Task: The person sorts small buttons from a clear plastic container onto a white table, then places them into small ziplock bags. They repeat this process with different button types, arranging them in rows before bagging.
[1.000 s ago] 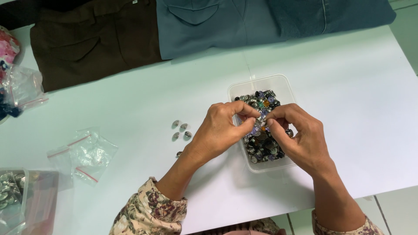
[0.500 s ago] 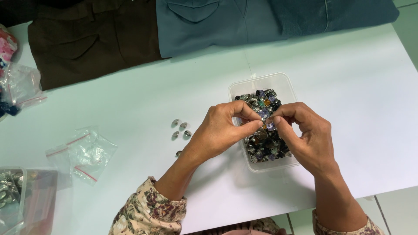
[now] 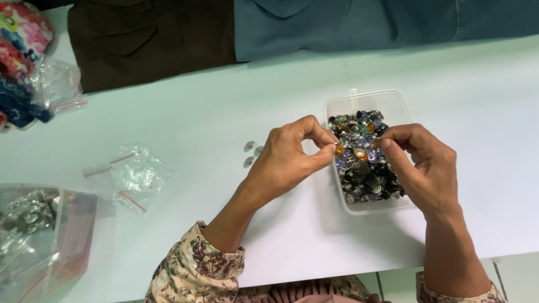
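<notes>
A clear plastic tub (image 3: 359,101) full of several small mixed-colour gems and metal studs (image 3: 362,163) stands on the white table. My left hand (image 3: 286,160) hovers at the tub's left rim, thumb and forefinger pinched on a tiny stud (image 3: 336,143). My right hand (image 3: 421,165) is over the tub's right side, fingertips pinched together on another tiny piece that I can barely make out. Three small silver studs (image 3: 251,151) lie loose on the table, left of my left hand.
Small clear zip bags (image 3: 132,174) lie at the left. A bigger bag of silver studs (image 3: 28,219) sits at the lower left. Brown (image 3: 146,42) and blue (image 3: 348,22) garments lie along the far edge; floral fabric and a bag (image 3: 28,62) are far left.
My two hands, close together over the tub before, have drawn apart: the left moved to the tub's left rim, the right to its right side.
</notes>
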